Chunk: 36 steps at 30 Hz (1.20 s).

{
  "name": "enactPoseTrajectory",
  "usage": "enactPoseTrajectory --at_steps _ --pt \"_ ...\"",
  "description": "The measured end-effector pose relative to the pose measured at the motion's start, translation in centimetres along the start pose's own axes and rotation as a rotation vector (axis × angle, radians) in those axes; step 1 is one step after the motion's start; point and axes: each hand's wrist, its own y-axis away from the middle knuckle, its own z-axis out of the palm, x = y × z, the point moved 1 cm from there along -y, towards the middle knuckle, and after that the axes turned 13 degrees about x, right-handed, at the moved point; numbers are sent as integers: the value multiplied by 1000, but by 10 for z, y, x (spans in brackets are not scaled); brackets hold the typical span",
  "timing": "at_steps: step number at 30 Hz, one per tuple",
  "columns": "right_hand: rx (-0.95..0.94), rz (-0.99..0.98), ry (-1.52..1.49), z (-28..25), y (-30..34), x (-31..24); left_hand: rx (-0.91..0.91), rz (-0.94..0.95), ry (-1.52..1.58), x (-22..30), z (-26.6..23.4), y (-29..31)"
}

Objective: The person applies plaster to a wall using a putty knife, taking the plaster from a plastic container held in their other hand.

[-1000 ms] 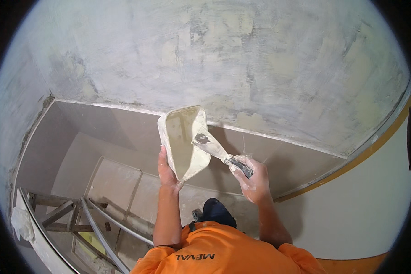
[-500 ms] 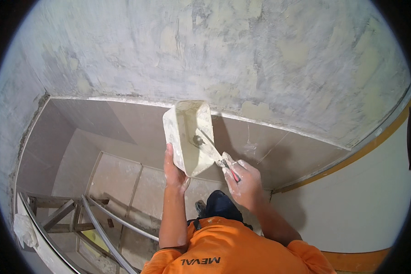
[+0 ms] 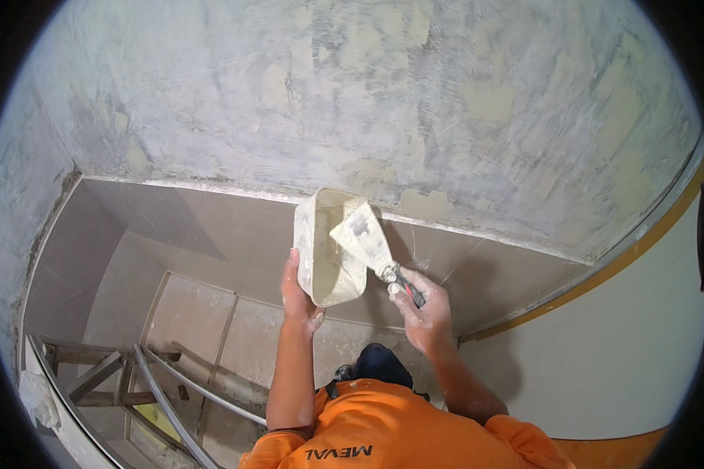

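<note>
My left hand [image 3: 299, 301] grips a cream-white rectangular plastic tub [image 3: 305, 244] from below and along its left side. Wet filler coats the inside walls of the tub. In my right hand [image 3: 424, 311] is a putty knife [image 3: 371, 242] with a dark and red handle, my fingers closed round it. Its broad blade, smeared with pale filler, lies flat side up over the tub's right rim, the far corner above the opening. A grey patch shows on the blade. Both hands are spotted with dried filler.
Ahead rises a wall [image 3: 235, 94] patched with grey and cream filler. Along its lower edge runs a pale ledge [image 3: 477, 238]. At lower left stand a wooden frame [image 3: 102, 375], curved metal rails [image 3: 211, 395] and a whitish crumpled bag [image 3: 39, 399]. A curved white panel with orange trim [image 3: 594, 352] is at right.
The putty knife has come up out of the tub and turned, its blade now showing flat over the rim. The tub has shifted slightly right and stands more upright.
</note>
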Motion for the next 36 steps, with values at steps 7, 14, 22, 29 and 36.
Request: enactPoseTrajectory --at_steps 7,14,22,29,36 --pt "-90 -141 -63 -18 -26 -32 -44 -113 -48 -15 10 -16" --pt "-105 -138 58 -58 -41 -24 -89 -180 -13 -44 26 -3" --pt "-246 -329 354 -90 -53 -47 -76 -179 152 -63 32 -3" --pt "-153 -319 261 -101 -16 3 -361 -105 403 -68 40 -3" --pt "-109 -155 186 -128 11 19 69 144 330 -50 69 15"
